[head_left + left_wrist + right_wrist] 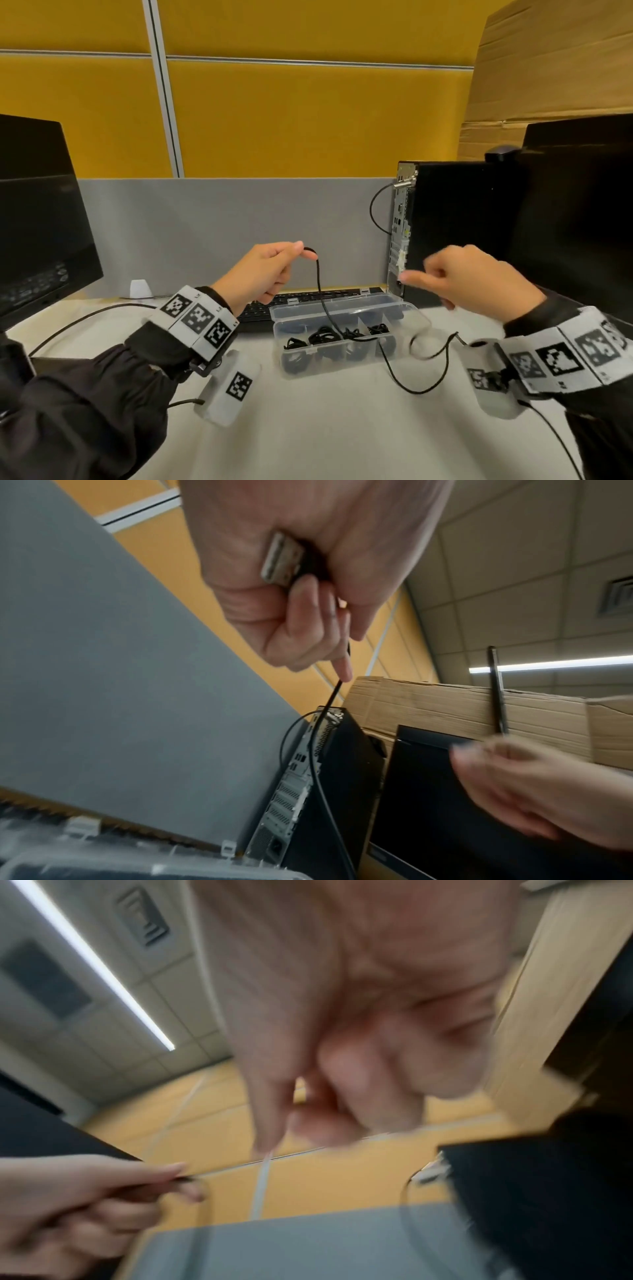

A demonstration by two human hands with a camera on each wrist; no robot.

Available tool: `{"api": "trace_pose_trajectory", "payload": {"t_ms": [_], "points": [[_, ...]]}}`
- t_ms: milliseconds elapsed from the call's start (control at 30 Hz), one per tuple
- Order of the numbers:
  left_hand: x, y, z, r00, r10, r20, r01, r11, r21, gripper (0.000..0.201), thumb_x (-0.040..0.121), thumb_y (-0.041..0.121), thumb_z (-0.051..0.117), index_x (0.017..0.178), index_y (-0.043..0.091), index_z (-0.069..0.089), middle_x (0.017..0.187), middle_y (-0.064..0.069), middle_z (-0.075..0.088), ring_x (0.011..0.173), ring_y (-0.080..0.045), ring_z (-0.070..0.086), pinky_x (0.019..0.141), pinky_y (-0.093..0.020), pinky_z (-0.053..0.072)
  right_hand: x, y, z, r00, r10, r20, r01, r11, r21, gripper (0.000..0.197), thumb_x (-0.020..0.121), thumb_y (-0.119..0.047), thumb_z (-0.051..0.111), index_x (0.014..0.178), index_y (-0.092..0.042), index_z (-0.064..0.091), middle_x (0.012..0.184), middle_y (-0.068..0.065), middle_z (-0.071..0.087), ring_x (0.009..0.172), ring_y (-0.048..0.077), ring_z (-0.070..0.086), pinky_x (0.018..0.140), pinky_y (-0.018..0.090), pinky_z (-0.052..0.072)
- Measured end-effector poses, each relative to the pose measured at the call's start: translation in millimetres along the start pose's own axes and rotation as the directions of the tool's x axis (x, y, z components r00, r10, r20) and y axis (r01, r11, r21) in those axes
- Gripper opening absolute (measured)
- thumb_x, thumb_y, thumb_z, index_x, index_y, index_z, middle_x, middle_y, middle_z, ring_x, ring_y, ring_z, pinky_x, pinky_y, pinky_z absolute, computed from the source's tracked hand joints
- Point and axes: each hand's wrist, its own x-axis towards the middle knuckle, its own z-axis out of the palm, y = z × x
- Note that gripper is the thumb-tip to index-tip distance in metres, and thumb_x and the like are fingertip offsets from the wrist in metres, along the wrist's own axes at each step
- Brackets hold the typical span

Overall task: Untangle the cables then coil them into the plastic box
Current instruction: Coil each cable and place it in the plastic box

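Above the plastic box (342, 356), the left hand (263, 270) pinches a black cable (320, 291); the blurred right hand (479, 277) has its fingers half curled, its hold unclear.

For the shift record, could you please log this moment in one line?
left hand: pinches black cable | cable: trails over plastic box | right hand: blurred

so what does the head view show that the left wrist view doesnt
Only the head view shows the open plastic box with coiled black cables in its compartments, the keyboard behind it, and the cable's slack looping across the desk.

Only the left wrist view shows the metal plug tucked in the left hand's grip, plus the ceiling.

Both show the left hand pinching the black cable, the blurred right hand, and the computer tower.
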Motion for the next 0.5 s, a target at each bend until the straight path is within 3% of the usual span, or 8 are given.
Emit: {"api": "trace_pose_trajectory", "payload": {"t_ms": [67, 167, 200, 267, 333, 367, 433, 500], "points": [[-0.7, 8.4, 5.3, 0.998, 0.037, 0.049, -0.037, 0.999, 0.009, 0.034, 0.098, 0.042, 0.036, 0.112, 0.028, 0.064, 0.057, 0.004, 0.027, 0.048, -0.01, 0.021, 0.041, -0.019, 0.018, 4.8, -24.3, 8.2, 0.981, -0.122, -0.154, 0.157, 0.958, 0.242, 0.049, 0.075, -0.068, 0.041, 0.085, -0.022, 0.055, 0.082, -0.001, 0.064, 0.073, 0.008, 0.057, 0.074, 0.03, 0.052], [-2.7, 18.8, 18.6, 0.987, 0.075, 0.144, -0.066, 0.996, -0.067, 0.034, 0.1, 0.037, 0.033, 0.116, 0.025, 0.061, 0.056, 0.005, 0.028, 0.047, -0.009, 0.019, 0.041, -0.02, 0.016, 21.1, -56.8, 35.9, 0.943, -0.314, -0.105, 0.331, 0.877, 0.348, 0.049, 0.086, -0.052, 0.051, 0.128, -0.028, 0.041, 0.125, -0.008, 0.052, 0.117, 0.011, 0.047, 0.097, 0.034, 0.041], [-4.2, 20.6, 21.5, 0.983, 0.078, 0.166, -0.06, 0.992, -0.116, 0.033, 0.1, 0.035, 0.033, 0.111, 0.021, 0.061, 0.056, 0.005, 0.029, 0.046, -0.009, 0.018, 0.041, -0.02, 0.015, 25.0, -65.1, 43.8, 0.935, -0.34, -0.098, 0.35, 0.844, 0.407, 0.039, 0.091, -0.045, 0.049, 0.124, -0.026, 0.044, 0.12, -0.007, 0.055, 0.116, 0.014, 0.05, 0.098, 0.035, 0.041], [-8.9, 20.7, 21.9, 0.976, 0.084, 0.2, -0.046, 0.981, -0.189, 0.031, 0.1, 0.031, 0.033, 0.091, 0.014, 0.056, 0.055, 0.006, 0.029, 0.045, -0.008, 0.016, 0.042, -0.021, 0.011, 30.8, -72.4, 50.7, 0.938, -0.331, -0.104, 0.322, 0.72, 0.615, 0.022, 0.099, -0.033, 0.04, 0.096, -0.016, 0.053, 0.084, -0.001, 0.063, 0.083, 0.019, 0.063, 0.087, 0.042, 0.048], [-14.5, 18.6, 14.2, 0.976, 0.076, 0.203, -0.023, 0.967, -0.253, 0.029, 0.099, 0.03, 0.034, 0.078, 0.014, 0.046, 0.054, 0.006, 0.024, 0.044, -0.007, 0.015, 0.042, -0.021, 0.009, 34.2, -69.4, 56.4, 0.957, -0.28, -0.072, 0.23, 0.585, 0.778, 0.032, 0.101, -0.028, 0.035, 0.076, -0.013, 0.045, 0.055, -0.002, 0.049, 0.047, 0.013, 0.053, 0.064, 0.04, 0.049], [-16.6, 17.8, 7.8, 0.98, 0.064, 0.188, -0.004, 0.953, -0.304, 0.029, 0.097, 0.031, 0.036, 0.074, 0.015, 0.043, 0.053, 0.007, 0.022, 0.042, -0.006, 0.015, 0.041, -0.021, 0.008, 35.4, -65.1, 60.4, 0.965, -0.248, -0.088, 0.217, 0.564, 0.797, 0.033, 0.101, -0.028, 0.034, 0.072, -0.015, 0.042, 0.052, -0.004, 0.041, 0.04, 0.006, 0.045, 0.056, 0.036, 0.046], [-17.8, 18.4, -5.4, 0.992, 0.053, 0.11, 0.006, 0.878, -0.478, 0.03, 0.094, 0.034, 0.039, 0.07, 0.016, 0.041, 0.051, 0.007, 0.023, 0.039, -0.005, 0.018, 0.037, -0.018, 0.011, 35.3, -56.9, 71.6, 0.969, -0.191, -0.159, 0.246, 0.638, 0.73, 0.033, 0.101, -0.029, 0.034, 0.07, -0.019, 0.039, 0.056, -0.007, 0.035, 0.042, 0.001, 0.038, 0.052, 0.024, 0.035], [-14.4, 22.7, -14.4, 0.998, 0.059, -0.022, -0.059, 0.752, -0.656, 0.029, 0.097, 0.031, 0.037, 0.074, 0.015, 0.047, 0.051, 0.007, 0.038, 0.039, -0.004, 0.034, 0.034, -0.015, 0.026, 31.2, -54.8, 84.1, 0.967, -0.208, -0.146, 0.253, 0.734, 0.631, 0.032, 0.101, -0.031, 0.032, 0.073, -0.021, 0.042, 0.064, -0.008, 0.041, 0.053, -0.001, 0.041, 0.059, 0.022, 0.035]]}}
